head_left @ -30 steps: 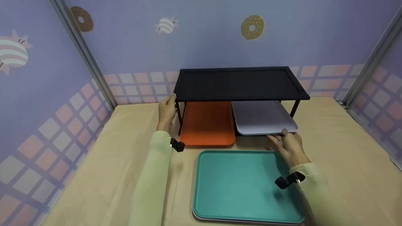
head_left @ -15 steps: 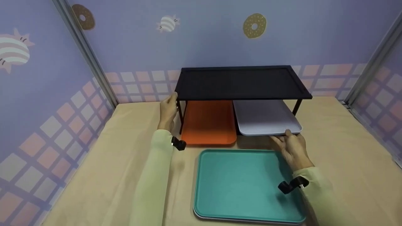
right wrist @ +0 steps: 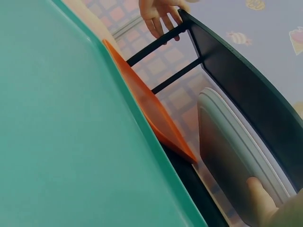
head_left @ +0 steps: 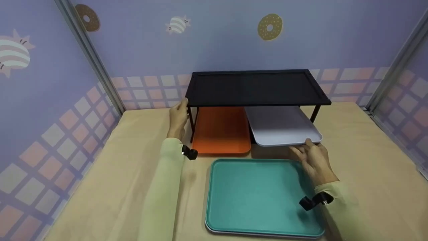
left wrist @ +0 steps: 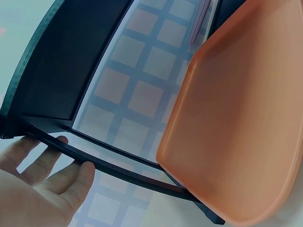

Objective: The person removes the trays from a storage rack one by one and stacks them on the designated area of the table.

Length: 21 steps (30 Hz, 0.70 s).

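A black two-tier rack [head_left: 257, 88] stands against the back wall. My left hand [head_left: 178, 117] grips its front left corner; the left wrist view shows the fingertips on the black side leg [left wrist: 113, 170]. Under the top shelf, on the left, lies an orange tray [head_left: 221, 134]. To its right a pale lavender-white tray [head_left: 282, 129] sticks out past the shelf's front edge. My right hand [head_left: 314, 162] pinches that tray by its front right corner, thumb on the rim and fingers beneath. In the right wrist view the pale tray [right wrist: 232, 142] is tilted above the lower tier.
In front of the rack a teal tray [head_left: 264, 197] lies on top of another pale tray, whose rim shows along the near edge. Beige cloth [head_left: 133, 174] covers the table. Patterned walls [head_left: 220, 36] enclose the back and sides.
My right hand has drawn back slightly toward me and right, and the pale tray has come a little further out from under the shelf. The left hand keeps its hold on the rack.
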Available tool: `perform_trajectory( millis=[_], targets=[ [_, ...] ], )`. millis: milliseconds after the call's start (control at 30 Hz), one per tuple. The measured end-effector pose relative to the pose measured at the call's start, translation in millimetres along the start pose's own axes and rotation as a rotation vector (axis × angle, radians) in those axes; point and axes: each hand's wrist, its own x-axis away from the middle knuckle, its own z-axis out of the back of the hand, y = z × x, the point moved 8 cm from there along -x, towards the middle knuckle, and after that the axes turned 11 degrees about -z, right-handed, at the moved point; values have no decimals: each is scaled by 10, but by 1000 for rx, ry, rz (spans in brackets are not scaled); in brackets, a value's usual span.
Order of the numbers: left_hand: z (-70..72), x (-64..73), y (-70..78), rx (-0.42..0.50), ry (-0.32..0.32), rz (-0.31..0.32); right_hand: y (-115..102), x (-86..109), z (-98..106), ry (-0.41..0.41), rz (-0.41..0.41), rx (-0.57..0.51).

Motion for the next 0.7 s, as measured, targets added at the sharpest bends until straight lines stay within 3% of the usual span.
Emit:
perform_trajectory(
  millis=[333,700],
  targets=[
    [-2,-4,-24,-3,-26,19,-31,112,3,3,4,73],
    [-2,-1,-12,1,-10,12,-35,220,42,2,13,141]
  ],
)
